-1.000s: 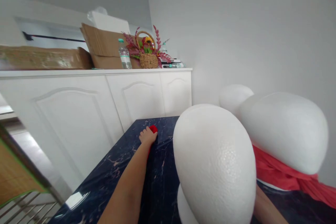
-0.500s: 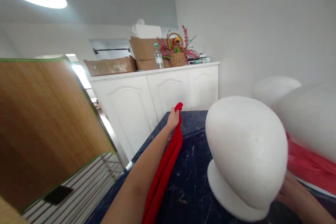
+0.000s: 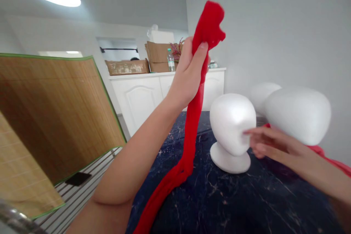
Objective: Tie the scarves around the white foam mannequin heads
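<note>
Aloft, left fingers (image 3: pixel 199 56) clamped on red cloth (image 3: pixel 195 117); right fingers (image 3: pixel 263 139) together on foam head (image 3: pixel 229 124).

1. a strip of red fabric (image 3: pixel 193 124) is gripped near its top in the raised left hand (image 3: pixel 188 75), and its length hangs down across the dark marble worktop (image 3: pixel 219 201).
2. the side of a white foam mannequin head (image 3: pixel 229 120), standing upright on its round base, is touched by the fingers of the right hand (image 3: pixel 274 144).
3. two more foam heads (image 3: pixel 297 115) are placed beyond it, and a red cloth (image 3: pixel 319 150) is tucked beneath the nearer one.
4. a bamboo screen (image 3: pixel 55 117) is propped at the left, and white cabinets (image 3: pixel 137 98) topped by cardboard boxes (image 3: pixel 159 53) and a water bottle (image 3: pixel 171 60) are seen behind.
</note>
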### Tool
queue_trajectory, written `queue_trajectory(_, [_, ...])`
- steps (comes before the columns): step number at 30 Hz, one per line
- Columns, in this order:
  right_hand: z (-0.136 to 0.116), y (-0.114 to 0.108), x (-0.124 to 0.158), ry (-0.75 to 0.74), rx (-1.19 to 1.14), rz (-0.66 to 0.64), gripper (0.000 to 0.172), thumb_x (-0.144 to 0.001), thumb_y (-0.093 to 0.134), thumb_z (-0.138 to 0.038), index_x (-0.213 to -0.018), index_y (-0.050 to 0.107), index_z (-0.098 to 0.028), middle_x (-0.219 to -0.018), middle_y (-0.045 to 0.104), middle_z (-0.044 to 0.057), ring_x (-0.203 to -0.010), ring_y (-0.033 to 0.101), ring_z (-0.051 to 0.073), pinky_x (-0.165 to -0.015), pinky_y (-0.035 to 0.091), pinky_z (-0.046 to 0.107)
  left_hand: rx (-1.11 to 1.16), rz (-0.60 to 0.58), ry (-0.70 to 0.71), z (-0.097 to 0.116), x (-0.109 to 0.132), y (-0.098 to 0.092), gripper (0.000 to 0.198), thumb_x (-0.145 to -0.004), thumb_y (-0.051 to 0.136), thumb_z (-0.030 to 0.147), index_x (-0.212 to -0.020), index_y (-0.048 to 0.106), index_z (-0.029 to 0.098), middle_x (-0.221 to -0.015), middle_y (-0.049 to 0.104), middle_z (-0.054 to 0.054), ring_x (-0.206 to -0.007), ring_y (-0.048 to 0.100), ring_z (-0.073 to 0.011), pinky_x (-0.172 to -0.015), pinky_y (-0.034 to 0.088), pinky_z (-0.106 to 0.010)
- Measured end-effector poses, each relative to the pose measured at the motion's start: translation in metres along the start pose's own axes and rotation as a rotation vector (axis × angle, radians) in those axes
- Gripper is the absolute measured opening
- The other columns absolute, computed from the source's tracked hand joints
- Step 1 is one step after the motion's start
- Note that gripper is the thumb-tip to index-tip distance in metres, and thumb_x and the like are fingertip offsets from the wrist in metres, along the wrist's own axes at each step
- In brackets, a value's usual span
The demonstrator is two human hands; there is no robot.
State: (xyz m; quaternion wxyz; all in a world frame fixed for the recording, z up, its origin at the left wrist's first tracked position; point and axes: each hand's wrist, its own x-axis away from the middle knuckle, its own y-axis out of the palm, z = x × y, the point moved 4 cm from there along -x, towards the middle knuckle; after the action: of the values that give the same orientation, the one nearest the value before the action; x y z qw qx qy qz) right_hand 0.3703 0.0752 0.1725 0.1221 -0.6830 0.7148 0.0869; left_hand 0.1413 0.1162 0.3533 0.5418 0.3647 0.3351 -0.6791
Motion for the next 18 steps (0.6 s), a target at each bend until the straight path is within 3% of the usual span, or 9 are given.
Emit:
queue_trajectory(2, [-0.036,0.049,0.01,-0.234,0.01,-0.019,0.066,-0.062,0.087,-0.04,-0.123,0.064,-0.029,-0.116,0.065,0.009,-0.105,0.062,0.026,-0.09,0.05,0.038,-0.077,-0.036,-0.007,0.018,0.005,0.021,0.009,-0.1,0.042,0.024,-0.105,0.049,0.021,-0.072,0.049,0.006,-0.058,0.054,-0.0045,-0.059,0.038,-0.015])
queue_trajectory(4, [-0.047,0.103,0.018,-0.263,-0.077,-0.21,0.061,-0.065,0.086,-0.039,-0.121,0.063,-0.028,-0.117,0.065,0.005,-0.107,0.061,0.023,-0.095,0.049,0.038,-0.124,-0.068,-0.01,0.029,0.006,0.038,0.011,-0.098,0.043,0.022,-0.107,0.05,0.019,-0.075,0.05,0.006,-0.067,0.061,-0.0068,-0.063,0.04,-0.016])
queue_trajectory(6, [-0.04,0.147,0.03,-0.173,-0.236,-0.495,0.029,-0.079,0.076,-0.043,-0.097,0.066,-0.022,-0.087,0.069,0.002,-0.082,0.065,0.016,-0.087,0.053,0.036,-0.146,-0.069,-0.02,0.033,0.002,0.046,0.013,-0.098,0.044,0.022,-0.107,0.052,0.017,-0.076,0.05,0.005,-0.075,0.065,-0.01,-0.065,0.041,-0.017])
queue_trajectory(7, [-0.031,0.161,0.039,-0.078,-0.332,-0.64,0.026,-0.083,0.071,-0.045,-0.087,0.064,-0.02,-0.067,0.064,-0.002,-0.063,0.061,0.013,-0.077,0.055,0.034,-0.154,-0.052,-0.03,0.033,-0.003,0.044,0.014,-0.097,0.045,0.023,-0.107,0.053,0.017,-0.075,0.049,0.005,-0.076,0.065,-0.0112,-0.065,0.041,-0.017])
queue_trajectory(9, [-0.011,0.168,0.06,0.149,-0.473,-0.863,0.032,-0.086,0.067,-0.047,-0.076,0.057,-0.019,-0.043,0.042,-0.01,-0.037,0.039,0.006,-0.053,0.05,0.025,-0.157,0.017,-0.073,0.029,-0.014,0.029,0.016,-0.097,0.046,0.025,-0.108,0.055,0.017,-0.073,0.049,0.004,-0.071,0.064,-0.0117,-0.062,0.04,-0.016])
queue_trajectory(11, [0.008,0.149,0.078,0.337,-0.526,-0.955,0.037,-0.086,0.068,-0.049,-0.072,0.052,-0.019,-0.04,0.029,-0.013,-0.033,0.022,0.003,-0.04,0.036,0.018,-0.16,0.131,-0.125,0.02,-0.025,0.001,0.017,-0.097,0.045,0.024,-0.108,0.056,0.016,-0.07,0.047,0.005,-0.066,0.06,-0.0088,-0.061,0.04,-0.014])
queue_trajectory(13, [0.021,0.11,0.089,0.424,-0.512,-0.913,0.04,-0.086,0.067,-0.051,-0.071,0.049,-0.019,-0.042,0.025,-0.013,-0.034,0.018,0.003,-0.036,0.028,0.017,-0.194,0.236,-0.197,0.006,-0.031,-0.034,0.023,-0.098,0.037,0.019,-0.108,0.056,0.011,-0.068,0.043,0.006,-0.065,0.055,-0.003,-0.067,0.04,-0.013])
queue_trajectory(16, [0.029,0.031,0.092,0.481,-0.414,-0.679,0.043,-0.08,0.072,-0.056,-0.07,0.05,-0.02,-0.042,0.021,-0.014,-0.033,0.015,0.002,-0.034,0.018,0.017,-0.244,0.415,-0.353,-0.02,-0.022,-0.086,0.026,-0.098,0.033,0.015,-0.104,0.057,0.008,-0.063,0.039,0.007,-0.057,0.045,0.0023,-0.068,0.036,-0.009])
queue_trajectory(18, [0.029,-0.027,0.09,0.544,-0.337,-0.391,0.046,-0.073,0.077,-0.059,-0.068,0.053,-0.02,-0.044,0.021,-0.013,-0.036,0.012,-0.001,-0.037,0.011,0.017,-0.196,0.491,-0.502,-0.041,-0.005,-0.114,0.018,-0.097,0.045,0.021,-0.095,0.061,0.01,-0.058,0.041,0.006,-0.048,0.038,-0.0012,-0.054,0.036,-0.009])
